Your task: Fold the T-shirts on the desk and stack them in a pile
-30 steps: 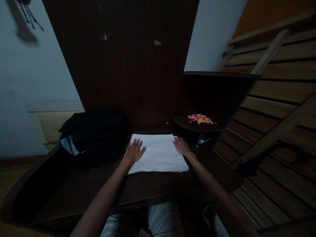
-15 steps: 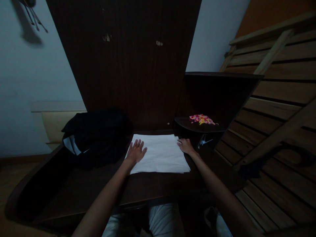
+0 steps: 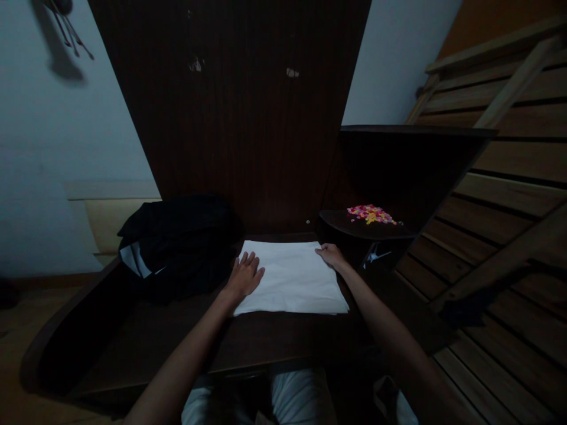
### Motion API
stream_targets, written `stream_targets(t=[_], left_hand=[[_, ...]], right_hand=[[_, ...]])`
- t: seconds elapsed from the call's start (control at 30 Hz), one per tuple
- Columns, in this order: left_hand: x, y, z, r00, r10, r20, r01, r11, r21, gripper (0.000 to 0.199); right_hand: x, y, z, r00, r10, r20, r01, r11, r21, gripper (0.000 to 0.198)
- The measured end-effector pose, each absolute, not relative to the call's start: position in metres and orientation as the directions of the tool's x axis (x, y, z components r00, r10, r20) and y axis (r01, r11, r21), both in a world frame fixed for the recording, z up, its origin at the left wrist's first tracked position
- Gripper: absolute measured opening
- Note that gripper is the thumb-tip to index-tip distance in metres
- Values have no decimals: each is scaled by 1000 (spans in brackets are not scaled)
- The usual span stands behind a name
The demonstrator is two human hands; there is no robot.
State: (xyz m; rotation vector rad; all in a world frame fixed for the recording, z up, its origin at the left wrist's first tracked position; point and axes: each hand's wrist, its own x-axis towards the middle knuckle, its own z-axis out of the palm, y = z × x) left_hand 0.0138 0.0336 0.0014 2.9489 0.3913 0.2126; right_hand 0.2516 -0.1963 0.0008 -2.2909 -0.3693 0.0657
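A stack of flat white sheets [image 3: 290, 280] lies on the dark wooden desk, its layers slightly offset along the right and front edges. Whether they are paper or cloth I cannot tell. My left hand [image 3: 245, 275] rests flat on the left side of the stack, fingers stretched out. At the far right corner, my right hand [image 3: 331, 255] grips the edge, its thumb over the top sheet and the other fingers partly hidden.
Dark bunched fabric [image 3: 177, 248] with a white patch sits left on the desk [image 3: 274, 339]. Small pink, red and yellow pieces [image 3: 371, 213] are heaped on a low shelf at the right. A slatted wooden frame [image 3: 500, 195] stands beyond it. A dark panel [image 3: 239, 130] rises behind.
My right hand has gone from lying on the stack's right edge to gripping its far right corner. My left hand stays flat on the left side. The view has shifted slightly.
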Motion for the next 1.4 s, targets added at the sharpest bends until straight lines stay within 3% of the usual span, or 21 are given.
stream_targets(t=[0.27, 0.4, 0.43, 0.53, 0.67, 0.73, 0.9, 1.03, 1.2, 1.3, 1.4], left_hand=[[-1, 35, 4, 958, 262, 114, 238, -953, 190, 56], [-9, 32, 7, 963, 231, 138, 202, -960, 195, 59], [-12, 31, 9, 970, 200, 135, 170, -963, 208, 61], [-20, 22, 18, 995, 11, 96, -16, -962, 272, 66], [-27, 1, 24, 968, -238, 78, -250, -913, 323, 75], [-29, -10, 22, 949, -301, 95, -315, -899, 304, 75], [-27, -13, 12, 932, -347, 104, -361, -915, 183, 52], [-20, 5, 9, 927, -358, 109, -368, -925, 93, 54], [-7, 33, 3, 908, -353, 226, -366, -931, 16, 49], [-4, 49, 0, 909, -306, 283, -321, -947, 5, 43], [-5, 66, 1, 919, -253, 302, -271, -962, 19, 38]], right_hand=[[256, -204, 3, 962, 261, 76, 230, -630, -741, 16], [256, -208, 4, 955, 271, 120, 278, -675, -683, 4], [257, -208, 5, 948, 288, 138, 306, -696, -650, 4], [258, -204, 6, 926, 337, 171, 372, -730, -573, 29], [262, -193, 7, 906, 380, 184, 406, -666, -626, 52], [263, -189, 7, 902, 385, 197, 416, -649, -638, 54], [264, -187, 11, 898, 389, 204, 420, -625, -658, 58], [266, -194, 16, 893, 444, 69, 370, -640, -674, 39], [265, -214, 24, 873, 483, -70, 318, -671, -670, 6], [256, -233, 31, 818, 532, -217, 248, -668, -702, 5], [242, -250, 39, 587, 665, -462, 159, -654, -739, 14]])
